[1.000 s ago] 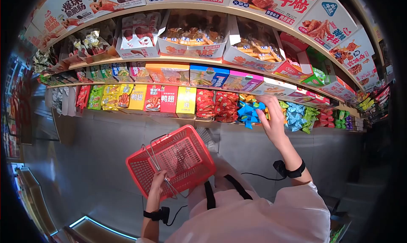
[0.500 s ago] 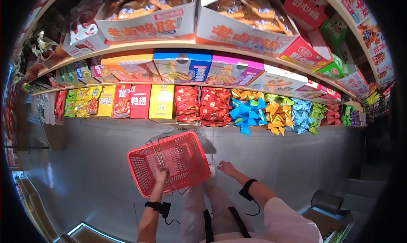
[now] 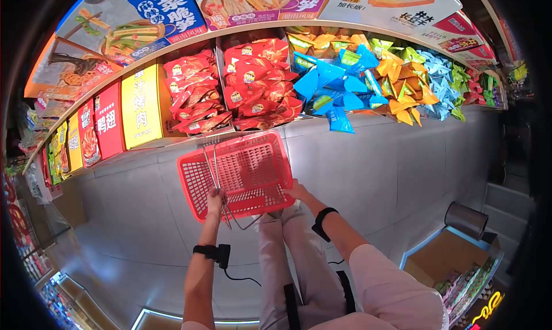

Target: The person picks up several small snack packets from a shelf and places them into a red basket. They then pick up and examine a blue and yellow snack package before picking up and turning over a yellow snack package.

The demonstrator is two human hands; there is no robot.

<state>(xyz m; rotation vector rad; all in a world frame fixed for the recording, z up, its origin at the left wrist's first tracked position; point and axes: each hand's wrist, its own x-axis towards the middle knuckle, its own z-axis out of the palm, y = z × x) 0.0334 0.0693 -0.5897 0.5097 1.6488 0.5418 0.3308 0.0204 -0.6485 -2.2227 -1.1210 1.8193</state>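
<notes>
From my station I watched the left hand closed around the wire handles of a red basket, fingers wrapped over the folded metal at the basket's near edge. The right hand lay against the near right corner of the same basket, touching its rim. I could not tell whether those fingers gripped it or only rested there. The two hands were apart, with the basket's near side between them, and the basket hung over the grey floor just ahead of both. Beyond the hands ran a shelf. Straight past the basket sat red packets, with blue packets and orange packets out beyond the right hand. A yellow box stood beyond the left hand.
</notes>
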